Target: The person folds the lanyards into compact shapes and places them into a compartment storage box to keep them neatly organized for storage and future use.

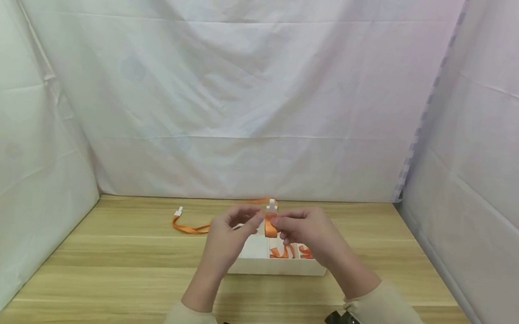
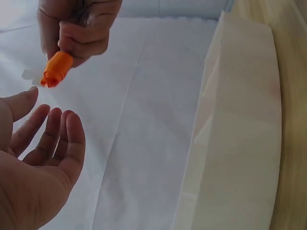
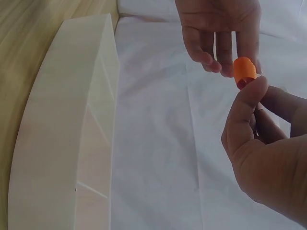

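My right hand (image 1: 311, 232) pinches a folded orange lanyard (image 1: 270, 227) between thumb and fingers, above a white divided box (image 1: 276, 267). The band is bundled into a short loop, and a white plastic clip (image 1: 271, 205) sticks up from its top. Close beside the bundle on the left is my left hand (image 1: 228, 238), its fingers loosely bent and holding nothing. In the left wrist view, that hand's thumb tip (image 2: 31, 94) is right by the white clip, below the orange roll. The right wrist view shows the roll's rounded end (image 3: 244, 68) poking out past the right thumb.
Orange lanyards (image 1: 280, 253) lie in the box's right-hand compartments. Behind and left of the box, another orange lanyard (image 1: 191, 228) with a white clip (image 1: 179, 211) lies on the wooden table (image 1: 132, 265). White cloth (image 1: 258, 87) hangs around the back and sides.
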Motion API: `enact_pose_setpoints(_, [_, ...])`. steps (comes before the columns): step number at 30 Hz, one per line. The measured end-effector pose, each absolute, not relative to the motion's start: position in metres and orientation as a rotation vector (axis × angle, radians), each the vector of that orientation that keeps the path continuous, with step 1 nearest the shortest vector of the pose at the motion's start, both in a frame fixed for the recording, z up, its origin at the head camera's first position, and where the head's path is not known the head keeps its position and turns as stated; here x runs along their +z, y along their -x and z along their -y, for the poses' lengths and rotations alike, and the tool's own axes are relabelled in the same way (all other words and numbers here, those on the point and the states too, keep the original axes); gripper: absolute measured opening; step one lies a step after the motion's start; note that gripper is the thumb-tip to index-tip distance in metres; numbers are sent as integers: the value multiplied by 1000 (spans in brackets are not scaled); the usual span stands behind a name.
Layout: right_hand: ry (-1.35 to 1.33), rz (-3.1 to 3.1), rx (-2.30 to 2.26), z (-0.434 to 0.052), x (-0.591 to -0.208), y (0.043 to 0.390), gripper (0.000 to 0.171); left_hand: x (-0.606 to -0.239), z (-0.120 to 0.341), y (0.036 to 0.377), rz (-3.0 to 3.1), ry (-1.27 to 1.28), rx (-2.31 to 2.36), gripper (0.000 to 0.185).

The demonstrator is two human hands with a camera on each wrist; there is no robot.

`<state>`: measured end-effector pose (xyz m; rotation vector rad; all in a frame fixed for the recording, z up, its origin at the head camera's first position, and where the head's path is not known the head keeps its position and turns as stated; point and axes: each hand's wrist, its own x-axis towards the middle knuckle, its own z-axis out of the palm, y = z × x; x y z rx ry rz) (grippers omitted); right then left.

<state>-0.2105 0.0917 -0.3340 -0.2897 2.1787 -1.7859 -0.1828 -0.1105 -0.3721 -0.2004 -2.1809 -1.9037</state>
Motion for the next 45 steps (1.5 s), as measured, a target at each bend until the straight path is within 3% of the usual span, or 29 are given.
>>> enact_pose_setpoints(12, [274,-2280,-1638,-76,-343,251,18,-425,166,200,2609,23,-1156,36])
enact_pose_setpoints(23, [230,-2549,-1375,-51,-355,273,18,-446,177,208,2894,-30,-917,85])
enact_pose_setpoints(27, [238,-2613,-1287,-47,-359,276,11,-449,181,215,2948,-12,-832,97])
enact_pose_setpoints(29, [272,-2648,-1224,-45,-361,276,15,-450,182,218,2975,10,-770,102])
enact_pose_setpoints(33, [356,-2727,-1056,-42,-372,276,43,-454,185,225,3043,62,-674,113])
enact_pose_setpoints(36, [413,-2766,-963,-38,-379,275,55,-456,185,227,3098,83,-629,120])
enact_pose_setpoints(45, [607,-3016,-502,-31,-398,277,46,-455,185,228,3175,46,-623,128])
